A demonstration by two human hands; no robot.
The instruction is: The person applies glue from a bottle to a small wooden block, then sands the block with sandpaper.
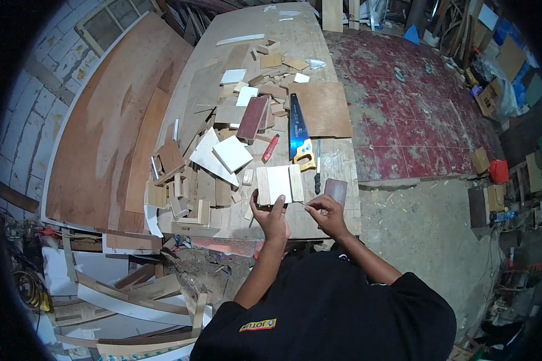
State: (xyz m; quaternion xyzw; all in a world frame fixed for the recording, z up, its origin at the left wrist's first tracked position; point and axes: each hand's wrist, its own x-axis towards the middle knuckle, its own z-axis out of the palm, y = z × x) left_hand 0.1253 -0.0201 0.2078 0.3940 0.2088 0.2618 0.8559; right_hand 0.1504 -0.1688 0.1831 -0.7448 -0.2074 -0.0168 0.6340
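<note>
My left hand grips the near edge of a small wooden piece, with its thumb on top. The piece has a white middle and pale wood strips along its sides. At its lower right corner, my right hand is closed in a pinch on something thin, too small to make out. Just beyond that hand lies a grey-brown rectangular block. A handsaw with a yellow handle rests farther up the table, beside a thin dark-handled tool. Left of the saw is a red utility knife.
Wood offcuts and white squares are heaped on the plywood table. A plywood square lies at its right edge. Large boards lean at the left, and curved strips lie below. Red floor tiles stretch to the right.
</note>
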